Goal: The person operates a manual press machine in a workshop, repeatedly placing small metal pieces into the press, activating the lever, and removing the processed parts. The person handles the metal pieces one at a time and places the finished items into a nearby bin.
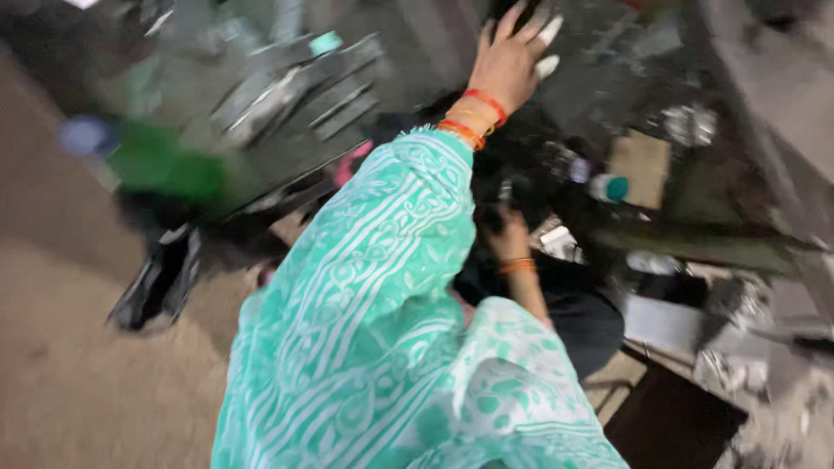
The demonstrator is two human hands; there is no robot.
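Blurred earthen floor, dark cluttered metal parts, left hand [512,61] fingers spread wide, right hand [511,239] grip unclear.

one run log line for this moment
left hand: raised, fingers spread, on blurred dark surface | right hand: low amid dark clutter, grip unclear | view: motion-blurred

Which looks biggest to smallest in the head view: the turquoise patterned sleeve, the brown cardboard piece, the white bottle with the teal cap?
1. turquoise patterned sleeve, though nearest the camera.
2. brown cardboard piece.
3. white bottle with the teal cap.
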